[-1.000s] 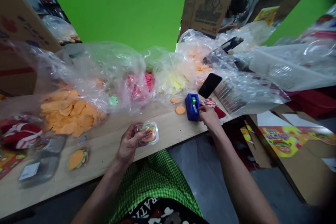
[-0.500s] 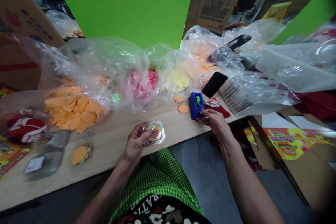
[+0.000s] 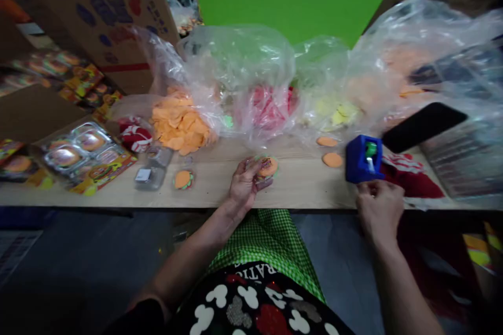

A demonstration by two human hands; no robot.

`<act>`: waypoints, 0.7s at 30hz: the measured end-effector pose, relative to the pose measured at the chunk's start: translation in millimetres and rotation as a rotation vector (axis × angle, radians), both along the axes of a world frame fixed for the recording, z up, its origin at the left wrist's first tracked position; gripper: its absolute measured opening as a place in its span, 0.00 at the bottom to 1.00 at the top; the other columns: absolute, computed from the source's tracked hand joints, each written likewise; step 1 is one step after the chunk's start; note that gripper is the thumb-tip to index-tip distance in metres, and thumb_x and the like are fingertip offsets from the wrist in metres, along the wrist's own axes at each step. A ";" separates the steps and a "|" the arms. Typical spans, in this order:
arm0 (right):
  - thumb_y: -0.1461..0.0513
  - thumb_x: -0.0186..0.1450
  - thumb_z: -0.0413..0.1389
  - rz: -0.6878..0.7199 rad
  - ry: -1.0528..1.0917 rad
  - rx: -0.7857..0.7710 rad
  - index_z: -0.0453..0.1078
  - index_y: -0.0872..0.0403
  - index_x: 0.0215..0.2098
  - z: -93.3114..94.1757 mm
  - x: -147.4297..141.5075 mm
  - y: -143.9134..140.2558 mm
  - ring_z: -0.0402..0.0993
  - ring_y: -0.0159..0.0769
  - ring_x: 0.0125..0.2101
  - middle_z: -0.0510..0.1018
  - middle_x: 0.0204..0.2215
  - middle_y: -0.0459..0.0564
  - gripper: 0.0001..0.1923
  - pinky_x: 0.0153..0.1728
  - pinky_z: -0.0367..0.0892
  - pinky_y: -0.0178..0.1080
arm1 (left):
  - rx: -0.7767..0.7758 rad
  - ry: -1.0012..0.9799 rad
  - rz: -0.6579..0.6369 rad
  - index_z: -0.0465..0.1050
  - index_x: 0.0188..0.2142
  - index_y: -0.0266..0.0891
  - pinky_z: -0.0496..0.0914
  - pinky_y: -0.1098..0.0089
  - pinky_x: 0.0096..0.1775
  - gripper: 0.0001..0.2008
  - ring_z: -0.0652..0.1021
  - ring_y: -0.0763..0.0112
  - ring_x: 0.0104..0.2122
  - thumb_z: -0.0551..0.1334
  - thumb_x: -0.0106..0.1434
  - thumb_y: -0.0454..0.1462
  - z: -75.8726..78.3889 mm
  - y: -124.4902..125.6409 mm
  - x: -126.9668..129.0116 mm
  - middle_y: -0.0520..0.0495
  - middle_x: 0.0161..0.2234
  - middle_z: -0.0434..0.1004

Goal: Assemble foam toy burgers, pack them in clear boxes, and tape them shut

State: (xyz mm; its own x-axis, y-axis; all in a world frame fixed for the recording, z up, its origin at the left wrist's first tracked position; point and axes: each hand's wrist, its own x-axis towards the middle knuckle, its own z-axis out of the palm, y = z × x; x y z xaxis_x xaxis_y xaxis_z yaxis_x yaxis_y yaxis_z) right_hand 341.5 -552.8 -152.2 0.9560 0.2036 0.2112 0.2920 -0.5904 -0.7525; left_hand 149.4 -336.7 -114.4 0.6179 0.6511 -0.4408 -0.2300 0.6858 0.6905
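My left hand [image 3: 244, 188] holds a small clear plastic container [image 3: 265, 168] with an orange burger-shaped piece inside, just above the wooden table [image 3: 298, 191]. My right hand [image 3: 378, 205] sits at the table's front edge, right below a blue tape dispenser [image 3: 360, 159] with a green roll; its fingers are curled, and whether they pinch tape cannot be told. A black phone [image 3: 422, 125] leans behind the dispenser.
Clear bags of orange [image 3: 178, 125], red [image 3: 271, 107] and yellow [image 3: 338, 112] foam pieces line the back. Two orange discs [image 3: 332, 158] lie near the dispenser. A burger piece [image 3: 183, 179], an empty container [image 3: 151, 175] and packed trays [image 3: 74, 149] are at left. Cardboard box [image 3: 98, 10] behind.
The view swung left and down. My right hand pulled back from the dispenser toward the table's edge. My left hand still holds the container.
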 end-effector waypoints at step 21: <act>0.51 0.63 0.59 0.833 0.610 0.445 0.54 0.56 0.63 17.2 -118.4 133.0 0.59 0.32 0.18 0.63 0.17 0.35 0.36 0.20 0.53 0.35 | 0.172 -0.120 0.213 0.71 0.45 0.37 0.75 0.71 0.38 0.26 0.80 0.71 0.35 0.76 0.49 0.41 16.7 -0.9 -25.8 0.47 0.41 0.80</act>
State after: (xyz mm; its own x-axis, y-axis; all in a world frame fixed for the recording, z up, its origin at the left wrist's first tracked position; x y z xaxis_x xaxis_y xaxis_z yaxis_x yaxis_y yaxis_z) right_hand 223.1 -419.8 -135.1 0.5254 0.8502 -0.0321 -0.0190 -0.0259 -0.9995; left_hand 123.6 -337.6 -97.7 0.5002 0.8305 -0.2451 -0.4430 0.4886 0.7517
